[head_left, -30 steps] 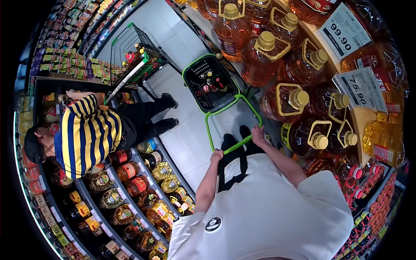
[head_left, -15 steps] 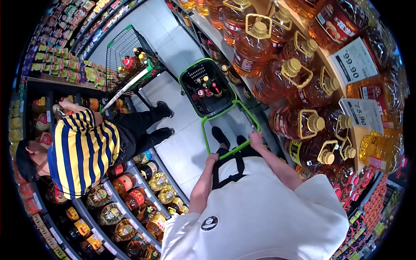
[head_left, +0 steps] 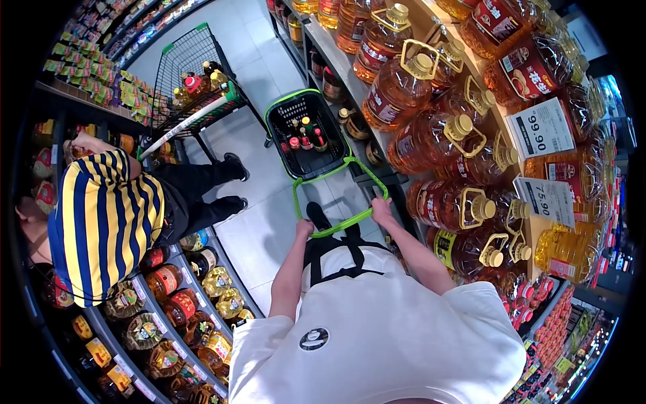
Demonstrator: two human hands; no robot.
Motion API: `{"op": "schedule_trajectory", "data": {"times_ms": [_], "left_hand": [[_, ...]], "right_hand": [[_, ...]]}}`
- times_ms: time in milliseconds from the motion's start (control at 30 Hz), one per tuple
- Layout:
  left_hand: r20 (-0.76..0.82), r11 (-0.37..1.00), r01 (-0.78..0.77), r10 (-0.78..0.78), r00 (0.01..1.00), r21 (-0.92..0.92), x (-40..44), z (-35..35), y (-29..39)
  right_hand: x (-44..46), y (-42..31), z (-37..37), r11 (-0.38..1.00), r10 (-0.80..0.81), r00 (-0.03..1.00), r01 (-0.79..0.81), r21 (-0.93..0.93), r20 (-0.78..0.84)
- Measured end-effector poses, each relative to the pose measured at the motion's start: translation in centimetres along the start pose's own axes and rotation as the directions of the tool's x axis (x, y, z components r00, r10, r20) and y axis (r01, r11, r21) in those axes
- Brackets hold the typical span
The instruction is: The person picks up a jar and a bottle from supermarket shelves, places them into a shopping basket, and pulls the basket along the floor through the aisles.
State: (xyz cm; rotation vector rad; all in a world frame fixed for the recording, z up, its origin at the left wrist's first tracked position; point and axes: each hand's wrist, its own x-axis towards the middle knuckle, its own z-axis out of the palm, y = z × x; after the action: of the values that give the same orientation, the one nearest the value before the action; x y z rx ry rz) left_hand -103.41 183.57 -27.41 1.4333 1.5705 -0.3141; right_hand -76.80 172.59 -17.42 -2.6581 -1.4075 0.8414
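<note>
Both my hands are closed round the green handle [head_left: 342, 224] of a black basket with a green rim [head_left: 309, 135]. My left hand [head_left: 305, 229] grips the handle's near left corner, and my right hand [head_left: 381, 209] grips its near right corner. The handle slopes from the basket toward my body. Inside the basket stand several small bottles [head_left: 306, 138] with red, yellow and dark caps. The basket is low over the tiled floor, just ahead of my feet.
A person in a striped shirt [head_left: 104, 222] stands at the left shelf, beside a wire cart [head_left: 192, 84] holding bottles. Large oil bottles [head_left: 400, 91] with price cards [head_left: 540, 128] line the right shelf. More bottles [head_left: 161, 281] fill the lower left shelves.
My hands, the handle and the basket have shifted slightly left in view, and my feet have changed position. The person and the cart also appear farther left. My grip looks the same.
</note>
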Motion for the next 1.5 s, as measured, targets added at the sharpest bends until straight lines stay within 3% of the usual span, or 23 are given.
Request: {"op": "schedule_trajectory", "data": {"times_ms": [167,233,300,367,467,533,633,700,900,967,1133,1200,1300,1367,1433,1500], "left_hand": [[-0.009,1.000,-0.002,0.002,1.000,0.001,0.1,1.5,0.2],[-0.010,0.991,-0.036,0.038,0.999,0.125,1.2,1.8,-0.1],[0.027,0.996,-0.027,0.024,0.999,0.085,2.9,1.3,-0.6],[0.056,0.999,-0.016,0.014,0.998,0.048,4.2,0.2,-0.4],[0.071,0.993,-0.018,0.010,0.997,0.114,5.4,-1.3,0.5],[0.179,0.997,0.067,-0.071,0.981,0.030,6.3,-2.0,1.1],[0.192,0.998,0.040,-0.049,0.980,0.051,5.1,-4.4,3.7],[0.161,0.997,0.059,-0.066,0.985,0.047,5.8,-4.9,4.2],[0.138,0.997,0.071,-0.069,0.988,-0.007,7.6,-8.1,6.4],[0.138,0.998,0.066,-0.069,0.988,0.024,8.2,-8.8,7.0],[0.168,0.993,0.070,-0.086,0.982,0.095,10.2,-10.4,8.6],[0.163,0.990,0.066,-0.086,0.983,0.126,11.3,-11.4,9.7],[0.176,0.977,0.059,-0.096,0.980,0.203,13.1,-12.0,10.6],[0.161,0.993,0.097,-0.107,0.981,0.067,14.2,-12.0,10.4],[0.104,0.994,0.083,-0.090,0.990,0.076,14.3,-12.1,10.6],[0.089,0.987,0.157,-0.153,0.984,-0.037,15.3,-12.6,10.9]], "right_hand": [[0.4,1.0,-0.4,1.000,0.014,0.999,-0.015,0.016,0.049],[1.0,0.9,-0.2,0.999,0.048,0.997,-0.049,0.006,0.058],[1.4,0.5,0.2,0.997,0.080,0.994,-0.081,0.000,0.073],[3.2,-0.4,0.0,0.986,0.042,0.992,-0.021,-0.168,0.123],[4.6,-1.5,-0.4,0.983,0.033,0.996,-0.018,-0.183,0.079],[5.5,-1.6,-0.2,0.984,0.039,0.998,-0.029,-0.178,0.051],[6.8,-3.1,-1.2,0.984,0.095,0.995,-0.100,-0.150,-0.040],[7.9,-4.6,-2.6,0.962,0.129,0.991,-0.135,-0.235,-0.041],[11.5,-6.5,-3.8,0.970,0.145,0.989,-0.148,-0.193,-0.033],[12.9,-6.9,-3.9,0.974,0.133,0.991,-0.135,-0.184,-0.024],[16.1,-8.2,-5.1,0.975,0.079,0.982,-0.112,-0.190,-0.174],[17.5,-8.5,-6.2,0.985,0.033,0.995,-0.048,-0.163,-0.096],[19.1,-9.0,-7.3,0.986,0.035,0.990,-0.056,-0.160,-0.133],[19.5,-9.7,-9.0,0.982,0.024,0.996,-0.040,-0.186,-0.089],[20.2,-9.3,-8.1,0.977,0.008,0.999,-0.016,-0.212,-0.036],[21.7,-8.5,-6.1,0.918,-0.071,0.996,0.047,-0.394,-0.048]]}}
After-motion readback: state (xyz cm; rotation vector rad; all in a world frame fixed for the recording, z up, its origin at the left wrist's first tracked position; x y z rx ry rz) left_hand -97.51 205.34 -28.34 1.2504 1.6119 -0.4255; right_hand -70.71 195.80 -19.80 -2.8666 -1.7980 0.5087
